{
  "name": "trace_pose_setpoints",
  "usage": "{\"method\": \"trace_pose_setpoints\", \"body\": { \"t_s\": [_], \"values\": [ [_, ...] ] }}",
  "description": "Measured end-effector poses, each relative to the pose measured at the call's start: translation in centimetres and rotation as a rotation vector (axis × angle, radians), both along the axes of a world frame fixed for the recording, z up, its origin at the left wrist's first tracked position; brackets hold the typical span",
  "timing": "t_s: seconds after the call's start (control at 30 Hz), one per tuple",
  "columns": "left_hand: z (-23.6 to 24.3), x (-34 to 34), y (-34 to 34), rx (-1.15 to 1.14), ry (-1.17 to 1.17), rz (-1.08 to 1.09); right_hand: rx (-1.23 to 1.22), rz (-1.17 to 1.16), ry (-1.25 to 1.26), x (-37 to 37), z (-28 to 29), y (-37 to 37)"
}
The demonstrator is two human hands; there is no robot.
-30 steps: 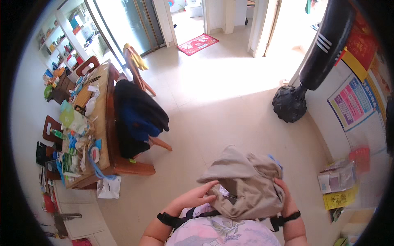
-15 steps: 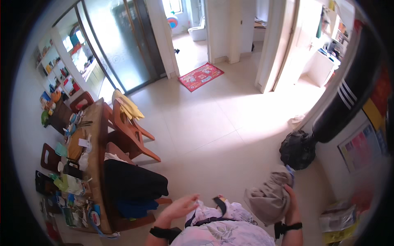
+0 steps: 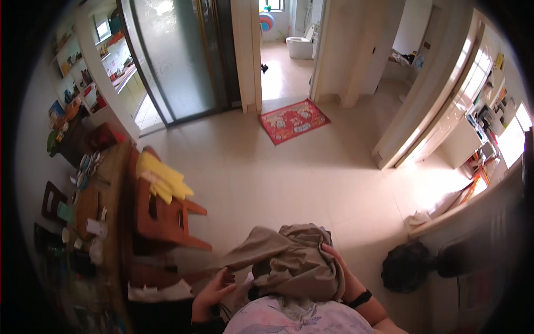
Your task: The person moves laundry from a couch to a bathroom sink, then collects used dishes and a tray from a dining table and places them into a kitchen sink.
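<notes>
Versus half a second ago: the brown cloth (image 3: 300, 264) has shifted from the right to centre, against the patterned shirt (image 3: 295, 318), one flap stretching left. I note the right hand (image 3: 340, 273) grasping its right side. Left hand (image 3: 213, 291) half open, fingertips at the flap; pinching, I cannot tell.
</notes>
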State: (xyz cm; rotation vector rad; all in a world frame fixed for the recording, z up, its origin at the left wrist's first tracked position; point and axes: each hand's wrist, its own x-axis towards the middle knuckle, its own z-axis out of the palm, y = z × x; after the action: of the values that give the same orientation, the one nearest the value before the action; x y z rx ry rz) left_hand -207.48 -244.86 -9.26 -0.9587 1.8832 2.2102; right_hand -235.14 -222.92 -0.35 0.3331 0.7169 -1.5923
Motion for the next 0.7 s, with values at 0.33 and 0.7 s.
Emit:
{"method": "trace_pose_setpoints", "body": {
  "t_s": [0.33,0.7],
  "values": [
    [7.6,-34.0,-15.6,-0.839,0.111,-0.875,-0.011,-0.26,-0.026,-17.1,-2.1,-8.1],
    [4.2,-51.0,-28.5,-0.644,-0.106,-0.523,-0.036,-0.438,0.097,-43.2,-3.8,-19.0]
  ]
}}
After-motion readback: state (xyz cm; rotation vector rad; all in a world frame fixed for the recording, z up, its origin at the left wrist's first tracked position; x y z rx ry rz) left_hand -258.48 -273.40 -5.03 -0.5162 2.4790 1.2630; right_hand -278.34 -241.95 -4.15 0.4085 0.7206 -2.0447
